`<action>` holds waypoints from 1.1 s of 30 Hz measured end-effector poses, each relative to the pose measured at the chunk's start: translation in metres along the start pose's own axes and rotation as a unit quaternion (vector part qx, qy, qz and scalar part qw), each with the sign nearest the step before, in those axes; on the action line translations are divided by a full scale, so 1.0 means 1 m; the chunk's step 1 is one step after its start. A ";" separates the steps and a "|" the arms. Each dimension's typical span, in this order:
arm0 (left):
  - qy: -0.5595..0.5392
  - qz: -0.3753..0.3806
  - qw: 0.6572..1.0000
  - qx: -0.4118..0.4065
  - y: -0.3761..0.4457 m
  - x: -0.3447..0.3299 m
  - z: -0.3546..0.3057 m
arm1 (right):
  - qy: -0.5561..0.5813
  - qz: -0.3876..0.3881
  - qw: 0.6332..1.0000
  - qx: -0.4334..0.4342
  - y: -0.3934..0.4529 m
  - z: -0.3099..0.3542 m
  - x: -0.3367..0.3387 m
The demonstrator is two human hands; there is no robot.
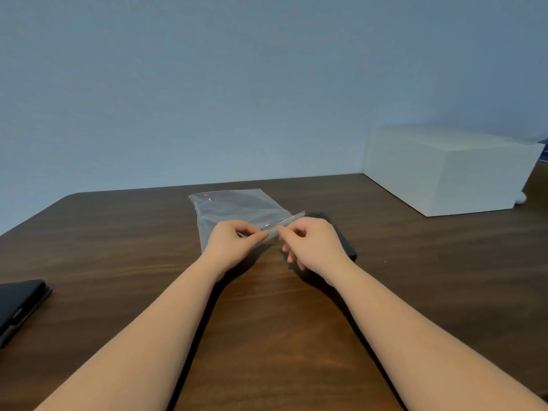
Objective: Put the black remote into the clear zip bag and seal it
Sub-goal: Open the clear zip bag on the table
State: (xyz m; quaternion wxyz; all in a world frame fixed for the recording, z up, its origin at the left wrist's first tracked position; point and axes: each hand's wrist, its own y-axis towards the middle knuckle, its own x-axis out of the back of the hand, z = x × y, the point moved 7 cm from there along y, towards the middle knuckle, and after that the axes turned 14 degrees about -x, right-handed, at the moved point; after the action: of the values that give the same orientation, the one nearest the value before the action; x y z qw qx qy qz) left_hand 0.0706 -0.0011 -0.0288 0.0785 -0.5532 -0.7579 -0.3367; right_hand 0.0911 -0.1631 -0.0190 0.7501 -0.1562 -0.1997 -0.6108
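Pinching the zip edge of the clear zip bag, left hand and right hand each close thumb and forefinger on it, nearly touching. Black remote lies outside the bag on the tabletop, partly hidden under the right hand. White box sits at the far right edge, a dark case at the left edge.

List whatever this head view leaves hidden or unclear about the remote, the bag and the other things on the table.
- Black remote: mostly hidden behind the right hand; buttons unreadable.
- Clear zip bag: both hands pinch its mouth, the left hand too; zip open or shut is too fine to see.
- Dark case: cut off by the left edge.
- White box: far side and contents hidden; a small white thing behind it is unidentifiable.
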 end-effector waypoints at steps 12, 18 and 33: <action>0.048 0.048 0.995 -0.073 0.000 -0.005 -0.033 | -0.037 0.039 0.998 0.026 -0.002 0.007 -0.007; 0.052 0.047 0.994 -0.088 -0.003 -0.003 -0.032 | 0.023 0.031 0.999 0.004 0.000 0.002 -0.003; 0.069 0.053 0.987 -0.138 -0.002 -0.005 -0.038 | 0.043 0.010 0.999 0.005 -0.001 0.005 0.000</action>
State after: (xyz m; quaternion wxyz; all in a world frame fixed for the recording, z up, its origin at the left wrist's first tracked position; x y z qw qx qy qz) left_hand 0.0607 -0.0276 -0.0034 0.0717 -0.5736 -0.6666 -0.4705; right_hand 0.0896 -0.1612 -0.0143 0.7649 -0.1282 -0.1686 -0.6083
